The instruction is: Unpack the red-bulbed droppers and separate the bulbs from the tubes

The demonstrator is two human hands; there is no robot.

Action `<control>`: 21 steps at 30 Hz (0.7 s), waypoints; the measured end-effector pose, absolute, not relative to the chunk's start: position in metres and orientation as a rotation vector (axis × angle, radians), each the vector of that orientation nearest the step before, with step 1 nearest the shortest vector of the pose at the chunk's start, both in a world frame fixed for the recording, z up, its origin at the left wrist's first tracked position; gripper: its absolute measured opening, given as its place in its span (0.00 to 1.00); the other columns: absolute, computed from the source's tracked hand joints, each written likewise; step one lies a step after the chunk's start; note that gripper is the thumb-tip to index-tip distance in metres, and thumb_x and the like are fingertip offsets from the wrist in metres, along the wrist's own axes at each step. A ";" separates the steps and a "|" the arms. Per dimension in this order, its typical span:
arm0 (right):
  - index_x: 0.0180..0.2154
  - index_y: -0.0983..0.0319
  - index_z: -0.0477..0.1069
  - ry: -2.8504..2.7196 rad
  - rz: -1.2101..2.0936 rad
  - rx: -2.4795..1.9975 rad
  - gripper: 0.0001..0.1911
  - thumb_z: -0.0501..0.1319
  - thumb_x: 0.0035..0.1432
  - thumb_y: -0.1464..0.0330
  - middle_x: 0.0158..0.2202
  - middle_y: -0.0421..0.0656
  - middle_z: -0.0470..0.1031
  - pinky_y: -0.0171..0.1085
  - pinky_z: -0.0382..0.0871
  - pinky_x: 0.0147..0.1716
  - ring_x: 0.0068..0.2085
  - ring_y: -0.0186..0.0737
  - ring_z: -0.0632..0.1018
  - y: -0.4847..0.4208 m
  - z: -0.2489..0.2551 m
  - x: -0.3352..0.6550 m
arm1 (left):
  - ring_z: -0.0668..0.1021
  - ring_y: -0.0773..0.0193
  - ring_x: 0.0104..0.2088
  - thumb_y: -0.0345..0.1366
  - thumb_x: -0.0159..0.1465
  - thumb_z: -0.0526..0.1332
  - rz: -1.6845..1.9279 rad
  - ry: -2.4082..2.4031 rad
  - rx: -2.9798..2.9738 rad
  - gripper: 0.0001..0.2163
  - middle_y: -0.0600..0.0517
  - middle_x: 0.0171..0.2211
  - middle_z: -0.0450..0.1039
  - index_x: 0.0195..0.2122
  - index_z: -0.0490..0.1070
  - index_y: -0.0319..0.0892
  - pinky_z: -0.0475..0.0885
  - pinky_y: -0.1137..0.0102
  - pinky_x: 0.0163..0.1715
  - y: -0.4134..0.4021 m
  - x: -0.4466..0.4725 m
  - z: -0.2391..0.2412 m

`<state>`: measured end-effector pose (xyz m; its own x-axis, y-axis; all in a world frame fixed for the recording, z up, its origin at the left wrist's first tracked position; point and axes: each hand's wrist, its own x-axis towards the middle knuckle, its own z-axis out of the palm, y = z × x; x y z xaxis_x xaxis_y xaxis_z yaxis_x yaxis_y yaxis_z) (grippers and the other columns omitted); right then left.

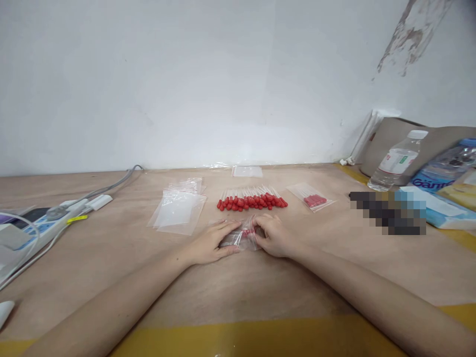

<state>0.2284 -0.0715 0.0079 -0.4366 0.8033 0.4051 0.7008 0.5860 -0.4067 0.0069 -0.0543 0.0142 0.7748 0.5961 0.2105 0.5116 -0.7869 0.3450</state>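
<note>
At frame centre, pinching zip bag (245, 241) with right hand (277, 235), steadying it under loosely spread left hand (211, 243); apparently past one filled packet (313, 199) at centre right, leaving loose red-tipped sticks (253, 201) mid-frame, flat bags (178, 210) centre-left.

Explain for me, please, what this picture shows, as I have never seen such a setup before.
There is no machine here, just a person's bare left hand and right hand. The single picture comes from a camera worn on the head, looking forward and down. On the table, the right hand pinches a clear plastic bag while the left hand rests on it; something red shows there. Just beyond lies a row of red-tipped sticks, with flat bags to its left and a bag of similar sticks to its right. A power strip sits at far left.
</note>
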 end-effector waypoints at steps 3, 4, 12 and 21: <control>0.31 0.60 0.64 -2.265 0.161 -1.215 0.01 0.55 0.54 0.70 0.32 0.40 0.71 0.39 0.57 0.37 0.36 0.38 0.69 -0.073 0.008 0.229 | 0.61 0.55 0.57 0.48 0.61 0.54 0.425 0.877 2.696 0.27 0.48 0.57 0.58 0.59 0.51 0.46 0.58 0.57 0.55 -0.055 0.007 0.015; 0.32 0.60 0.64 -2.269 0.159 -1.200 0.01 0.55 0.54 0.71 0.32 0.40 0.71 0.40 0.57 0.38 0.37 0.38 0.69 -0.073 0.007 0.229 | 0.61 0.55 0.57 0.48 0.61 0.53 0.416 0.883 2.697 0.27 0.48 0.57 0.58 0.59 0.51 0.45 0.57 0.57 0.55 -0.055 0.007 0.015; 0.34 0.62 0.64 -1.739 0.991 -1.165 0.10 0.59 0.51 0.64 0.28 0.39 0.70 0.36 0.66 0.28 0.26 0.33 0.72 -0.058 0.011 0.265 | 0.56 0.56 0.59 0.51 0.62 0.50 0.330 0.962 2.717 0.29 0.49 0.59 0.54 0.61 0.47 0.45 0.54 0.60 0.57 -0.055 0.004 0.016; 0.36 0.60 0.66 -1.242 0.751 -0.884 0.14 0.63 0.48 0.61 0.32 0.40 0.72 0.33 0.70 0.30 0.28 0.29 0.72 -0.048 0.030 0.298 | 0.42 0.49 0.62 0.48 0.65 0.45 0.042 0.766 2.827 0.20 0.53 0.64 0.33 0.58 0.50 0.59 0.39 0.46 0.56 -0.058 0.005 0.023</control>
<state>0.2977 -0.0478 0.0303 0.1770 0.8672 0.4655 -0.0095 0.4745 -0.8802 0.0048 -0.0576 0.0226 0.8642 0.5024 -0.0280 0.4963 -0.8421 0.2109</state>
